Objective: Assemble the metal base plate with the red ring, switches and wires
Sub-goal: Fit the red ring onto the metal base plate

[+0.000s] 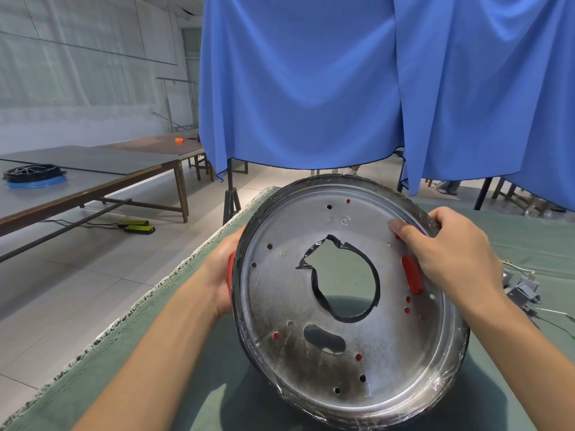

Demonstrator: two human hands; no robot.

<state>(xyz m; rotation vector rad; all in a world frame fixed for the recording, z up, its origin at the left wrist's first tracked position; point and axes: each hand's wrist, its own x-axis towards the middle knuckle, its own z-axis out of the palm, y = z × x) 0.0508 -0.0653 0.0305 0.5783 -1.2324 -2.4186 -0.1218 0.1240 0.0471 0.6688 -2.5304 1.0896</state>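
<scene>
Above green cloth (186,353) — round, shiny metal base plate (311,353)

Red ring (412,275) mostly behind plate (311,353); switches (522,289) prob. blurred.

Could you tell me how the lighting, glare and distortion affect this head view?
Head view: bright, even light; soft glare across the metal plate and sheen on its rim; a shadow under it on the green cloth; wide-angle bending at the edges; both hands sharp, the far table slightly soft.
</scene>
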